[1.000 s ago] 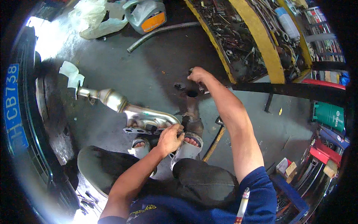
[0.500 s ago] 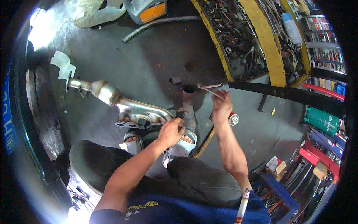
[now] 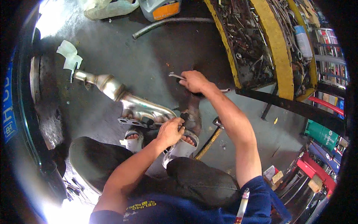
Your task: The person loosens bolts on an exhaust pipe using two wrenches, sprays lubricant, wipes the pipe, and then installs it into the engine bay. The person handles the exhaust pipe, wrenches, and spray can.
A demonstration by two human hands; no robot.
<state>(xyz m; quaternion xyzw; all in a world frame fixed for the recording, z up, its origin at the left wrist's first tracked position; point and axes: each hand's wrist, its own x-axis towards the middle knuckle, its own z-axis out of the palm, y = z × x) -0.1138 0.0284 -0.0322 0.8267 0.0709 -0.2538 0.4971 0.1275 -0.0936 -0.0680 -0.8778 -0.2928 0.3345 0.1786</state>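
Observation:
My right hand (image 3: 195,81) is closed round a metal wrench, whose end (image 3: 175,75) sticks out to the left of my fingers. It is above the far end of a dull, rusty exhaust pipe (image 3: 192,112). My left hand (image 3: 170,132) is closed where the near end of that pipe meets the right end of a shiny exhaust manifold (image 3: 140,107); what its fingers grip is hidden. The shiny manifold lies on the floor with its flange toward my feet. A second metal rod (image 3: 225,90) shows partly behind my right wrist.
A hammer (image 3: 209,143) with a yellowish handle lies right of my sandal (image 3: 184,149). Beyond are a curved metal pipe (image 3: 167,24) and a grey jug (image 3: 160,9). A yellow-edged tool rack (image 3: 274,44) stands at far right, a green cylinder (image 3: 321,134) below it.
My right hand has moved left and away from me with the wrench, over the rusty pipe's far end. My left hand has kept its place. The red can is now hidden by my forearm.

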